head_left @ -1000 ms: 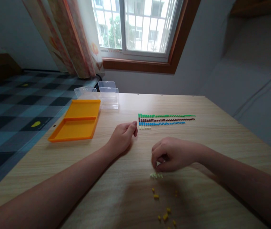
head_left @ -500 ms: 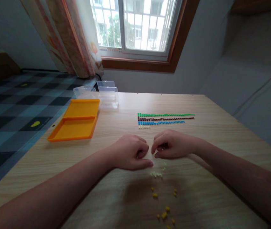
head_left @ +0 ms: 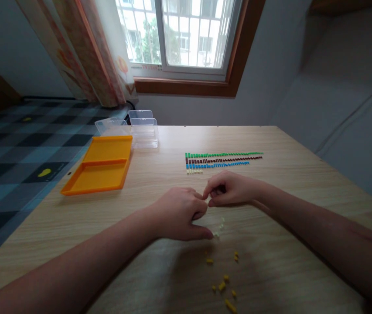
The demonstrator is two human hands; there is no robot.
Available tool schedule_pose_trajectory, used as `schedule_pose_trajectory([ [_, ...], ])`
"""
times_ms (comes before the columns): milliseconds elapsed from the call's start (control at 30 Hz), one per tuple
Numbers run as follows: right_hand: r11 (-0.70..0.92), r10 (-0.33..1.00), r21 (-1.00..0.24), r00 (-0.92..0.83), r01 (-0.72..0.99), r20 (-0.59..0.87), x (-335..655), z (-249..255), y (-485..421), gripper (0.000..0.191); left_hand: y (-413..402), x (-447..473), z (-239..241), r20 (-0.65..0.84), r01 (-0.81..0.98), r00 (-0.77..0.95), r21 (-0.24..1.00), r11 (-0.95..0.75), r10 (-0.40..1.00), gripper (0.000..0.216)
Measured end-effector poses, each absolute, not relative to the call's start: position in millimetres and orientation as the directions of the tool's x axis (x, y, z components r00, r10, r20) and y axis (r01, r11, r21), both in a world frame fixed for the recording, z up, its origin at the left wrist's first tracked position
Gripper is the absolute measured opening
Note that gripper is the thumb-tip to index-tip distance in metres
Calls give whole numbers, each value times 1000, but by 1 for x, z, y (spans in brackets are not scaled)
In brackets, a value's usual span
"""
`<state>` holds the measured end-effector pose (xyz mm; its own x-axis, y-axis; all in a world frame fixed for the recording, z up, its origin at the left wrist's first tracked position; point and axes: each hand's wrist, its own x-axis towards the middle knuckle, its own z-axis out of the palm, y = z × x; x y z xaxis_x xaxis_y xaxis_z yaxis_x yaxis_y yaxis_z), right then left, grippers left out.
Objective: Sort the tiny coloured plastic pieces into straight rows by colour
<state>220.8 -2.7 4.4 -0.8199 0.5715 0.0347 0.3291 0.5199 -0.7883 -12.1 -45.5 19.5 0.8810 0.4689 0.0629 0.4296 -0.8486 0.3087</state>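
My left hand [head_left: 181,213] rests on the wooden table [head_left: 303,183] with its fingers curled, thumb tip beside a small pile of pale cream beads [head_left: 219,226]. My right hand [head_left: 226,189] sits just beyond it, fingers pinched together, fingertips almost touching those of the left hand; what they pinch is too small to make out. Farther back lie neat rows of beads: green [head_left: 224,154], brown [head_left: 225,159], blue [head_left: 216,165] and a short cream row [head_left: 195,172]. Several loose yellow beads [head_left: 223,283] are scattered near me.
An open orange tray-like box [head_left: 99,168] lies at the left of the table, with clear plastic boxes [head_left: 140,131] behind it. A bed with a checked cover [head_left: 15,152] adjoins the left edge. A window and curtain are behind.
My left hand drew back from the cream row to the cream pile near me. My right hand lifted off the pile and moved up, meeting the left hand's fingertips.
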Motion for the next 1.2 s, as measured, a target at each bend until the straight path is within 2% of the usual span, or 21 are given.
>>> schedule_pose_trajectory([
  [167,449,492,-816,-863,365,-115,224,14,-3,36,-42,-16,20,54,382,903,348,-856,426,47],
  [300,576,466,-675,-864,461,-193,221,28,-12,39,-37,-21,20,67,342,915,398,-851,399,47],
  [467,699,490,-493,-849,518,-197,213,34,-24,44,-30,-26,20,49,341,910,476,-811,411,47],
  [633,738,490,-435,-853,516,-181,209,32,-31,51,-27,-27,21,41,397,876,503,-768,480,47],
  [800,737,494,-429,-849,523,-186,209,33,-32,50,-27,-26,19,89,417,852,480,-772,516,45],
  [1033,659,582,-477,-796,581,-166,207,32,-28,30,-27,-26,10,130,466,815,433,-772,565,41],
  [1200,561,634,-604,-763,566,-125,216,32,-16,28,-29,-23,10,136,503,801,375,-778,583,40],
])
